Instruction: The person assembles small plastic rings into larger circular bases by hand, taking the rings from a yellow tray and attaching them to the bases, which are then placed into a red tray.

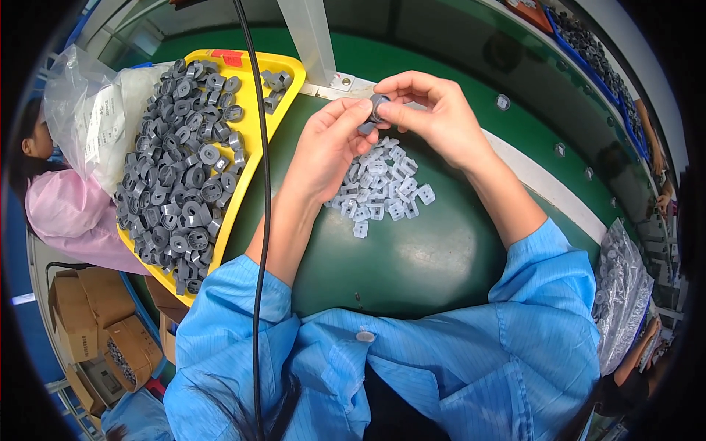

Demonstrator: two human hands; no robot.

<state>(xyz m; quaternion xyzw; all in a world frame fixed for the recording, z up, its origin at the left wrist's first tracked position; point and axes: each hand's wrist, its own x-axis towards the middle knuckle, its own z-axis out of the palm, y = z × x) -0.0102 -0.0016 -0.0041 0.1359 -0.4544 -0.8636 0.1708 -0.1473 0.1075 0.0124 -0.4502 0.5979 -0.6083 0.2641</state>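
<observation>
Between the fingertips of both hands is a small grey plastic part (377, 109), round like those in the tray. My left hand (334, 140) pinches it from the left, thumb and forefinger together. From the other side my right hand (434, 114) closes on it with thumb and fingers. Whether a second small piece is in the fingers is hidden. Just below the hands, a pile of small translucent white plastic pieces (382, 184) lies on the green tabletop (412, 264). To the left, a yellow tray (294, 77) is heaped with grey round parts (184, 162).
A black cable (265, 220) hangs down across the view, in front of the tray. Beyond a pale rail runs a green belt (529, 117) with a few clear pieces on it. Clear plastic bags (621, 294) lie at right; cardboard boxes (88, 309) and a person in pink (70, 213) are at left.
</observation>
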